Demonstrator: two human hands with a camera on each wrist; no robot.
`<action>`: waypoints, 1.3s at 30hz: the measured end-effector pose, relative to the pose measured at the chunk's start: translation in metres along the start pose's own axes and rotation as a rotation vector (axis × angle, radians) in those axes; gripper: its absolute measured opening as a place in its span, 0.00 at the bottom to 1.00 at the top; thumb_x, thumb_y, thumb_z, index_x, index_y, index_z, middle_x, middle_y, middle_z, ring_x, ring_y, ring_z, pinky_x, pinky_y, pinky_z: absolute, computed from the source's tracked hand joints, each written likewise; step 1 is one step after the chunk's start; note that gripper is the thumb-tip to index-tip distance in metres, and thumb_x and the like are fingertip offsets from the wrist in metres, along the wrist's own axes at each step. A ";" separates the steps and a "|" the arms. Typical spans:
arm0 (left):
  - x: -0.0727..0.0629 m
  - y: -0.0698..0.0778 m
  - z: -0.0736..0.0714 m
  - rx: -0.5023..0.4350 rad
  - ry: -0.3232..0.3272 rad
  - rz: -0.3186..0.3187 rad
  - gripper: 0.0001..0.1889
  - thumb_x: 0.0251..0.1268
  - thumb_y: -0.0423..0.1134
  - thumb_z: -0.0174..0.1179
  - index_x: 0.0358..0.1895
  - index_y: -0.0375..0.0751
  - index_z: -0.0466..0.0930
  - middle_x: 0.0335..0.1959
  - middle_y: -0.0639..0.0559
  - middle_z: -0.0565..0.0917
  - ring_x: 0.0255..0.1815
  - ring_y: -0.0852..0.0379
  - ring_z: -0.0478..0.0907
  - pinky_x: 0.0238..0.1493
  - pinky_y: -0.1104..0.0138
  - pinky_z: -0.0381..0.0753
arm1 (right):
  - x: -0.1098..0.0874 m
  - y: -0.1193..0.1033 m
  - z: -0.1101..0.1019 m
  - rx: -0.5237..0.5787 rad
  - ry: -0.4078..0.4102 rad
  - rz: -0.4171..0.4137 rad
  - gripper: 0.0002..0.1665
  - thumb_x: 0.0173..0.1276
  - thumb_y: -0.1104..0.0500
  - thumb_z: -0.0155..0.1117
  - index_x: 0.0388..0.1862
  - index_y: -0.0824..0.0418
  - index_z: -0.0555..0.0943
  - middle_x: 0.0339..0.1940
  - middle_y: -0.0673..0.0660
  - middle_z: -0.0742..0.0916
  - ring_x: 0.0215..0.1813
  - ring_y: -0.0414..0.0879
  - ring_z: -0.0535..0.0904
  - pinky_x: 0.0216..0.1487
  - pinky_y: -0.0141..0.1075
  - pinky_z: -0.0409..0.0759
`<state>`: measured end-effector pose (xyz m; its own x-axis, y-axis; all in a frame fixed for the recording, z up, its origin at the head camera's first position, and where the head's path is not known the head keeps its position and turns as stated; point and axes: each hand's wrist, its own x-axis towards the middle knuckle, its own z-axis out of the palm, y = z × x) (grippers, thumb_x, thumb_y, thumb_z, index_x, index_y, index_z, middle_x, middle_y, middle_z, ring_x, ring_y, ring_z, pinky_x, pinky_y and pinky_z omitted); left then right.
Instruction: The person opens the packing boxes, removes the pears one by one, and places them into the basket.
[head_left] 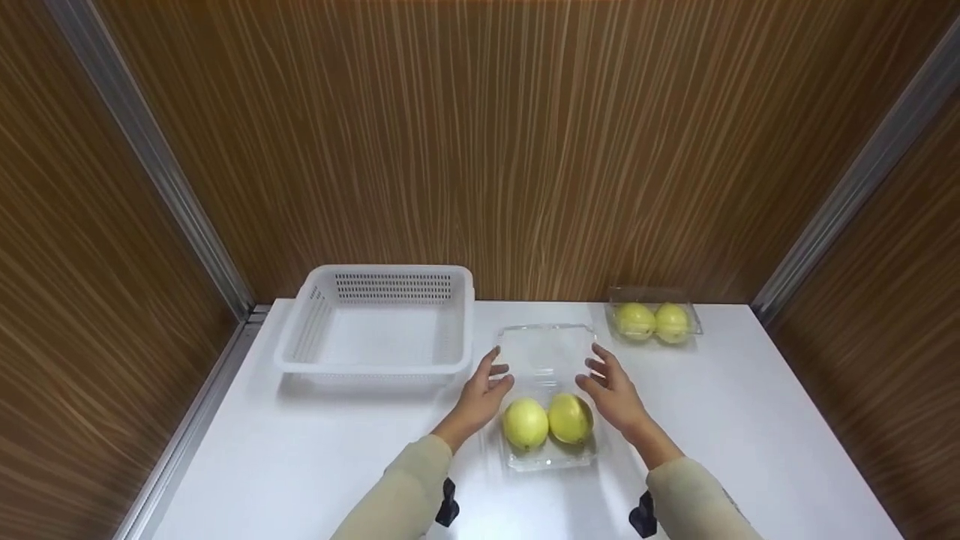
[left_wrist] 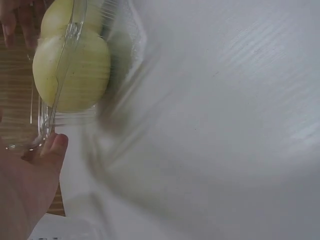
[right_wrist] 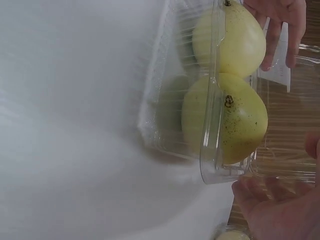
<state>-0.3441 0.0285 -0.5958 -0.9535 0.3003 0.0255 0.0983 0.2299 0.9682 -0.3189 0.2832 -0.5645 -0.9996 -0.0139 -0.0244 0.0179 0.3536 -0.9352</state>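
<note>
A clear plastic clamshell box (head_left: 551,463) lies on the white table with its lid (head_left: 546,349) raised at the far side. Inside the base sit two round yellow fruits, a left fruit (head_left: 525,424) and a right fruit (head_left: 570,418); dark stem ends and speckles show in the right wrist view. My left hand (head_left: 480,394) is at the left side of the lid, fingers extended and thumb apart. On the opposite side, my right hand (head_left: 616,394) mirrors it, fingertips close by the lid's right edge. Neither hand is curled round the box.
To the left at the back stands a white perforated plastic basket (head_left: 375,369). A second clear box (head_left: 697,330) with two yellow fruits (head_left: 635,321) stands at the back right, near the wood-grain wall (head_left: 540,150). Wood-grain panels also flank the table (head_left: 337,457).
</note>
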 end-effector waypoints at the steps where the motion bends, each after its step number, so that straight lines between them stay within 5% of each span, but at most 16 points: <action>1: 0.000 0.000 0.000 -0.012 0.005 -0.019 0.35 0.77 0.48 0.50 0.80 0.44 0.48 0.67 0.38 0.72 0.65 0.40 0.74 0.66 0.50 0.74 | 0.001 0.000 0.001 0.008 -0.006 0.009 0.42 0.75 0.58 0.58 0.81 0.60 0.51 0.75 0.72 0.66 0.73 0.69 0.66 0.72 0.57 0.67; 23: 0.003 -0.008 0.003 -0.023 0.021 -0.115 0.42 0.76 0.47 0.51 0.81 0.38 0.36 0.64 0.37 0.76 0.61 0.42 0.77 0.67 0.52 0.73 | 0.004 0.021 0.006 -0.032 -0.037 0.103 0.37 0.77 0.56 0.54 0.78 0.69 0.56 0.75 0.73 0.65 0.72 0.68 0.66 0.67 0.55 0.74; 31: -0.010 -0.006 0.002 -0.002 -0.053 -0.197 0.41 0.74 0.57 0.50 0.80 0.41 0.45 0.75 0.32 0.62 0.74 0.34 0.61 0.74 0.44 0.61 | -0.001 0.025 0.006 -0.086 -0.038 0.122 0.36 0.78 0.52 0.54 0.75 0.72 0.61 0.76 0.69 0.67 0.76 0.65 0.61 0.74 0.56 0.62; 39: -0.011 -0.005 0.003 0.004 -0.061 -0.256 0.45 0.72 0.62 0.50 0.81 0.41 0.43 0.77 0.36 0.61 0.76 0.36 0.58 0.75 0.45 0.59 | -0.002 0.029 0.009 -0.112 -0.029 0.132 0.36 0.78 0.50 0.52 0.75 0.72 0.62 0.75 0.68 0.68 0.77 0.64 0.59 0.76 0.56 0.57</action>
<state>-0.3335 0.0264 -0.6019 -0.9284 0.2874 -0.2355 -0.1427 0.3096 0.9401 -0.3164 0.2848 -0.5944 -0.9876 0.0133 -0.1562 0.1449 0.4566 -0.8778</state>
